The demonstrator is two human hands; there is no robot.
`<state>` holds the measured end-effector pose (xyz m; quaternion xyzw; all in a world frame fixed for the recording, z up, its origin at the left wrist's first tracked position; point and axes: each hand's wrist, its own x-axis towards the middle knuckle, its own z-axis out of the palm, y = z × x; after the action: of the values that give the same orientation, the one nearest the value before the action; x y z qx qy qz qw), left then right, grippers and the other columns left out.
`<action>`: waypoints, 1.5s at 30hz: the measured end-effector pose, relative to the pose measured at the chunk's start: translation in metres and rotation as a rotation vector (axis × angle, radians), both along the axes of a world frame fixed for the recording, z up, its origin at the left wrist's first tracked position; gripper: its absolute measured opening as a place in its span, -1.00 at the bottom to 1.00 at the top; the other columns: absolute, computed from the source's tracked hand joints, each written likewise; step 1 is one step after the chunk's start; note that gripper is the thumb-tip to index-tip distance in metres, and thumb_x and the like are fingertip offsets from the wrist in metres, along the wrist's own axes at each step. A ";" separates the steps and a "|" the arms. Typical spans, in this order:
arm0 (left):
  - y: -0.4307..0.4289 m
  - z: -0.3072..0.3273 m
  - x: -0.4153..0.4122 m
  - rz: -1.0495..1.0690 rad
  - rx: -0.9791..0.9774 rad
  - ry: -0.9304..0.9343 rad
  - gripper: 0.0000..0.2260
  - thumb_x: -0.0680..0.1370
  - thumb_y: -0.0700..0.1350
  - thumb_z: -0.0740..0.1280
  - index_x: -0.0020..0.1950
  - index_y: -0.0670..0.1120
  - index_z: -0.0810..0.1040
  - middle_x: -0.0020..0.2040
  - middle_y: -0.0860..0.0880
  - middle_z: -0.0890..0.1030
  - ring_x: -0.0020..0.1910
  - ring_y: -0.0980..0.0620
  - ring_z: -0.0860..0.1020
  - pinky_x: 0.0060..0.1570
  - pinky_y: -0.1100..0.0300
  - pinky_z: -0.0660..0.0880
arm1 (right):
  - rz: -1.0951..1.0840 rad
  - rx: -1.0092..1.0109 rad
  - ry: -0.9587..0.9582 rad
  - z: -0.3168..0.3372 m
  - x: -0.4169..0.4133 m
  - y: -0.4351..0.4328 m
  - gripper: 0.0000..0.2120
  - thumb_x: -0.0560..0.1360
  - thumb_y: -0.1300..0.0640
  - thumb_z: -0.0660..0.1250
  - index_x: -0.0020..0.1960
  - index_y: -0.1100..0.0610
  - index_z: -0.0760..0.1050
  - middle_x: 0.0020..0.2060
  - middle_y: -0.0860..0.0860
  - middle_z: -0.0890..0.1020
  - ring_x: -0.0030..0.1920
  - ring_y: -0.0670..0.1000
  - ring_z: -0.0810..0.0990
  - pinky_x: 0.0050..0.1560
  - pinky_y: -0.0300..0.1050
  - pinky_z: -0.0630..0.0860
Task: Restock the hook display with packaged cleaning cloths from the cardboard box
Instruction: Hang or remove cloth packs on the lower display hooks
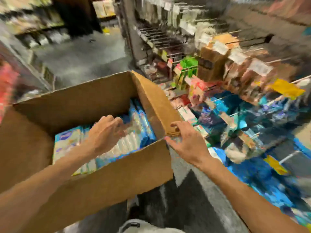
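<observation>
here the cardboard box (117, 182) sits open at near left, with blue packaged cleaning cloths (139, 125) stacked inside, their print too blurred to read. the left grip (106, 132) curls down over the packs; whether it holds one i cannot tell. the right grip (186, 142) pinches the corner of the box's right flap (154, 101). the hook display (235, 98) stands at right, above a grey floor (80, 59).
</observation>
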<state>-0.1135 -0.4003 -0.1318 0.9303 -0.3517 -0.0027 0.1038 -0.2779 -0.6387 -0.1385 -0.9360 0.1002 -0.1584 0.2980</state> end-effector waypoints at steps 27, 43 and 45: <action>0.295 -0.269 0.201 1.221 -0.305 0.743 -0.55 0.57 0.09 0.34 0.39 -0.02 0.33 0.32 -0.15 0.38 0.25 -0.21 0.45 0.26 -0.01 0.38 | 0.155 0.702 1.011 -0.253 0.378 0.343 -0.65 0.55 0.08 0.40 0.28 0.15 0.42 0.04 0.06 0.61 -0.06 -0.02 0.57 -0.13 -0.23 0.49; 0.271 -0.259 0.197 1.242 -0.434 0.906 -0.23 0.35 0.15 0.54 0.49 0.08 0.30 0.32 -0.01 0.42 0.29 -0.01 0.46 0.27 -0.02 0.48 | -0.026 1.162 1.113 -0.224 0.367 0.326 -0.65 0.55 0.07 0.40 0.24 0.24 0.47 -0.03 0.12 0.72 -0.13 0.02 0.73 -0.33 -0.23 0.57; 0.256 -0.234 0.203 1.144 -0.590 0.894 -0.37 0.46 0.02 0.52 0.48 0.03 0.37 0.27 0.01 0.42 0.24 0.07 0.51 0.22 0.11 0.52 | -0.013 1.106 1.040 -0.214 0.359 0.320 -0.65 0.53 0.09 0.43 0.25 0.17 0.46 0.01 0.11 0.71 -0.13 0.00 0.73 -0.33 -0.23 0.57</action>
<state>0.0897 -0.1443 -0.3654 0.8115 0.2713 -0.2294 0.4639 0.0813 -0.3189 -0.3521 -0.6037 0.2980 0.3748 0.6375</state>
